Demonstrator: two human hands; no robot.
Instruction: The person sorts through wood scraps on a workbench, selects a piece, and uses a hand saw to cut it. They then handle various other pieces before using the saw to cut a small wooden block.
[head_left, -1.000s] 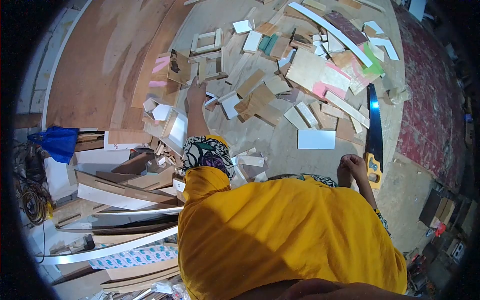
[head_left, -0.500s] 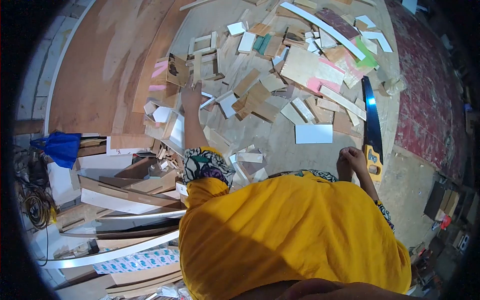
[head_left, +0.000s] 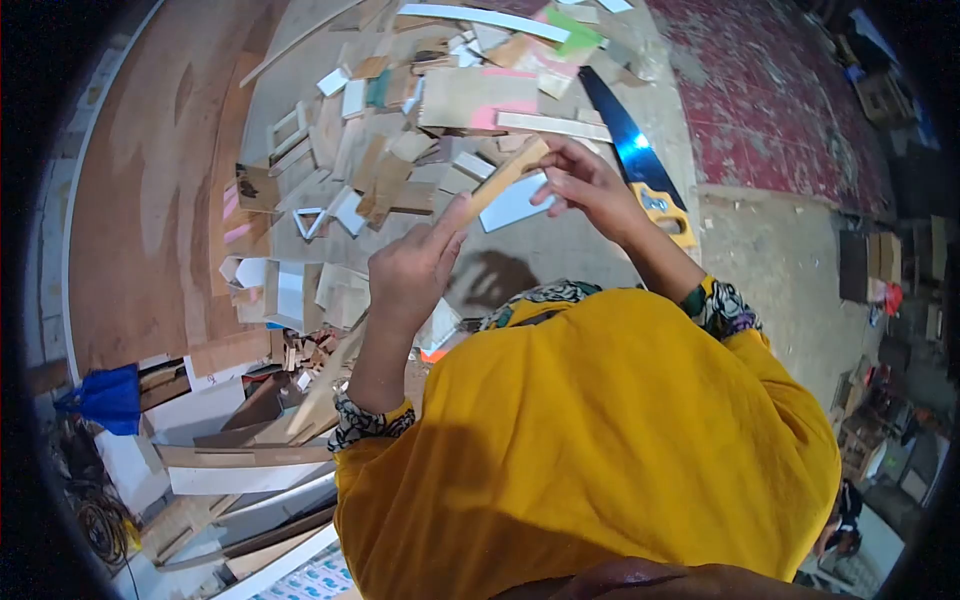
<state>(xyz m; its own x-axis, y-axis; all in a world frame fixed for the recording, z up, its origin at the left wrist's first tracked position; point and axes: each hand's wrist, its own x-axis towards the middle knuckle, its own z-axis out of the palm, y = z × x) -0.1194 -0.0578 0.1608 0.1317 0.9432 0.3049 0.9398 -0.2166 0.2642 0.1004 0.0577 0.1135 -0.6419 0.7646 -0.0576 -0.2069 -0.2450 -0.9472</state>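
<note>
My left hand (head_left: 412, 270) is closed around the near end of a narrow light-wood strip (head_left: 508, 178), which slants up and to the right above the worktable. At the far end of the strip is my right hand (head_left: 592, 190), its fingers curved and apart; the index fingertip is close to or touching the strip. Below the strip and partly covered lies a white rectangular board (head_left: 512, 205). To the right of my right hand rests a handsaw (head_left: 632, 140) with a yellow handle.
Wood offcuts (head_left: 395, 185) and a pink-marked board (head_left: 475, 97) lie scattered over the table. A long white strip (head_left: 485, 20) is at the back. A large brown plywood sheet (head_left: 160, 200) covers the left side. Below it are stacked boards and a blue bag (head_left: 105, 400).
My left hand has drawn back from the offcuts at the left, now with a wooden strip in it. My right hand has risen from beside the saw handle to the strip's far end.
</note>
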